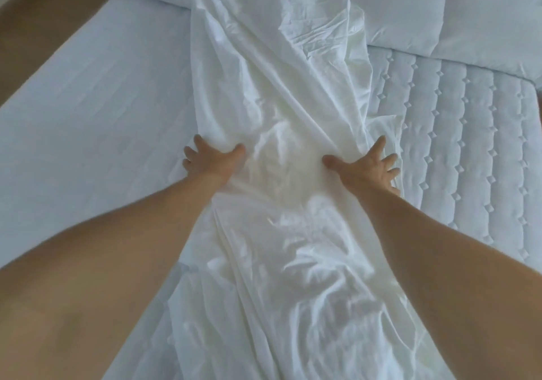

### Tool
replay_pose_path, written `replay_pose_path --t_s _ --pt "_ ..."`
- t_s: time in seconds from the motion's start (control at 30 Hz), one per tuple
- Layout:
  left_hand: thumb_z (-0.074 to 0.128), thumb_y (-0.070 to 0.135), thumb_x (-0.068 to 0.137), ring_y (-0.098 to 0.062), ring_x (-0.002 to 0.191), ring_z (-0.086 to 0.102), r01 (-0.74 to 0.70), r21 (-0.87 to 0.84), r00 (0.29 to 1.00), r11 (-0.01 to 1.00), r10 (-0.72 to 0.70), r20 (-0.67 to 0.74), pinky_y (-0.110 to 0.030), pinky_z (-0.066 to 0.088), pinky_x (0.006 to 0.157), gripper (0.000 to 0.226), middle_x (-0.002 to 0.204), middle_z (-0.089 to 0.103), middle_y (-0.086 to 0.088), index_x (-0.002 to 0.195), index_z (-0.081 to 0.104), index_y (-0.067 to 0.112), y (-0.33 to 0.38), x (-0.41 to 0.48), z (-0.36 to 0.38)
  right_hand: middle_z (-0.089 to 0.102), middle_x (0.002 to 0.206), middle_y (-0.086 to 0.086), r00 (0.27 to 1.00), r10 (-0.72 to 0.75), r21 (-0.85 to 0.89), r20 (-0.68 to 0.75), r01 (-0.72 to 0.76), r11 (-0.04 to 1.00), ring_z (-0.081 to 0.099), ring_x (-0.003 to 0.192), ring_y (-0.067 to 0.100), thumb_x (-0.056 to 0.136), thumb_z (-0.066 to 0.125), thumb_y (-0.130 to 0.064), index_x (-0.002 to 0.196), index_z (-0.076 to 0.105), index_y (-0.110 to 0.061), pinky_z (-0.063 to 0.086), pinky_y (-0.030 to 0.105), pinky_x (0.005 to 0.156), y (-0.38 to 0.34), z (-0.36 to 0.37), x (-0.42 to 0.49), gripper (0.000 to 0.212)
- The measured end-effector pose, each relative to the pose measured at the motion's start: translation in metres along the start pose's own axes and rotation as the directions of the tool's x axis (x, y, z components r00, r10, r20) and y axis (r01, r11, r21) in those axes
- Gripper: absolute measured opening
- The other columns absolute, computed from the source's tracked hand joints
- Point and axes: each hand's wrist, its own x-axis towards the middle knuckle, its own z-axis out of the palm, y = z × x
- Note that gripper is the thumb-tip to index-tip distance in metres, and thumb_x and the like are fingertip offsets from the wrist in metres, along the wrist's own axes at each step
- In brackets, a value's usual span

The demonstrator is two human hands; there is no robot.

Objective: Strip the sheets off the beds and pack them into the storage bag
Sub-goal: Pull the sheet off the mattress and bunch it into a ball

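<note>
1. A white sheet (281, 101) lay bunched into a long, wrinkled band down the middle of the bed, from the far end to the near edge of the view.
2. The left hand (209, 161) rested on the left edge of that band, palm down. Its fingers were apart and its thumb pointed inward across the cloth.
3. The fingers of the left hand looked short and slightly bent at the fabric's edge. No fold was plainly clamped between them.
4. The right hand (366, 167) pressed on the right edge of the band at about the same level. Its fingers were splayed and straight, and its thumb pointed toward the other hand.
5. The two hands were well apart, with a raised hump of sheet between the thumbs.
6. Both bare forearms reached in from the lower corners of the view, over the near part of the sheet.
7. To the left of the band the bed showed a smooth cover (96, 109) with faint stripes.
8. To the right lay a quilted mattress pad (457, 145), exposed.
9. A puffy white duvet (454, 7) lay at the far right end, partly overlapped by the sheet.
10. Brown floor (35, 21) showed beyond the bed's left side.
</note>
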Motion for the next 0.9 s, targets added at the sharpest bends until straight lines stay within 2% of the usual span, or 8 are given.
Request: replay_pose_path --t_s 0.13,0.27,0.33,0.4,0.47,0.6,0.8,0.9 --pt "0.075 0.06 0.068 -0.032 0.125 0.048 0.045 -0.304 0.994 0.952 -0.013 0.109 -0.046 0.046 0.101 0.099 0.141 0.044 -0.008 0.144 0.03 0.014 0.01 0.023 0.007 0.005 0.162 0.021 0.999 0.046 -0.004 0.018 -0.046 0.999 0.032 0.141 0.046 0.059 0.077 -0.074 0.153 -0.021 -0.035 0.038 0.057 0.108 -0.003 0.007 0.014 0.142" --pt "0.073 0.041 0.077 -0.031 0.103 0.062 -0.031 -0.394 0.998 0.919 0.048 0.034 -0.034 0.052 0.083 0.058 0.116 0.064 -0.011 0.119 0.057 0.005 0.021 0.005 0.032 0.038 0.147 0.02 0.998 0.028 0.041 0.052 -0.03 0.999 0.046 0.13 0.041 0.072 0.078 -0.05 0.155 -0.018 -0.025 0.047 0.051 0.1 -0.011 0.015 0.01 0.13" --pt "0.068 0.037 0.083 -0.031 0.1 0.064 -0.133 -0.341 0.987 0.931 0.156 0.042 -0.036 0.052 0.084 0.045 0.109 0.067 -0.012 0.112 0.063 0.003 0.028 -0.01 0.035 0.05 0.135 0.019 0.994 0.047 0.11 0.104 -0.058 0.992 0.053 0.122 0.04 0.078 0.073 -0.028 0.156 0.011 -0.011 0.053 0.045 0.091 -0.02 0.017 0.0 0.101" --pt "0.062 0.034 0.089 -0.03 0.095 0.062 -0.241 -0.287 0.963 0.927 0.265 0.046 -0.031 0.048 0.077 0.037 0.099 0.067 -0.008 0.109 0.064 0.003 0.035 -0.027 0.026 0.065 0.107 0.016 0.988 0.008 0.292 0.155 -0.053 0.955 0.066 0.1 0.036 0.075 0.069 -0.014 0.117 0.057 -0.004 0.055 0.036 0.071 -0.03 0.014 -0.016 0.044" --pt "0.057 0.031 0.093 -0.024 0.084 0.059 -0.31 -0.266 0.944 0.913 0.328 0.025 -0.026 0.04 0.065 0.028 0.083 0.06 0.001 0.101 0.063 0.005 0.041 -0.044 0.01 0.064 0.087 0.009 0.978 -0.07 0.389 0.196 -0.012 0.921 0.064 0.076 0.027 0.075 0.066 -0.014 0.088 0.059 -0.009 0.049 0.03 0.062 -0.039 0.006 -0.038 0.015" --pt "0.052 0.033 0.094 -0.026 0.078 0.061 -0.364 -0.35 0.931 0.863 0.34 -0.131 -0.028 0.041 0.063 0.033 0.082 0.063 -0.005 0.094 0.061 0.001 0.047 -0.085 -0.037 0.06 0.082 -0.003 0.968 -0.247 0.395 -0.045 0.244 0.886 0.059 0.081 0.027 0.077 0.042 -0.028 0.104 0.058 -0.018 0.048 0.036 0.07 -0.043 -0.028 -0.086 0.033" --pt "0.053 0.034 0.095 -0.025 0.084 0.064 -0.493 -0.471 0.868 0.732 0.379 -0.32 -0.035 0.05 0.077 0.031 0.083 0.066 0.0 0.096 0.061 0.003 0.045 -0.19 -0.099 0.055 0.057 -0.029 0.89 -0.386 0.596 -0.243 0.451 0.664 0.049 0.055 0.001 0.071 0.042 -0.024 0.08 0.052 -0.04 0.038 0.028 0.058 -0.028 -0.09 -0.19 0.02" --pt "0.054 0.033 0.098 -0.004 0.09 0.061 -0.468 -0.527 0.882 0.709 0.335 -0.332 -0.014 0.047 0.079 0.03 0.095 0.068 0.008 0.115 0.064 0.009 0.021 -0.249 -0.103 0.059 0.063 -0.029 0.9 -0.357 0.622 -0.252 0.433 0.652 0.053 0.059 0.0 0.069 0.046 -0.024 0.081 0.055 -0.037 0.041 0.029 0.06 0.005 -0.102 -0.241 0.021"
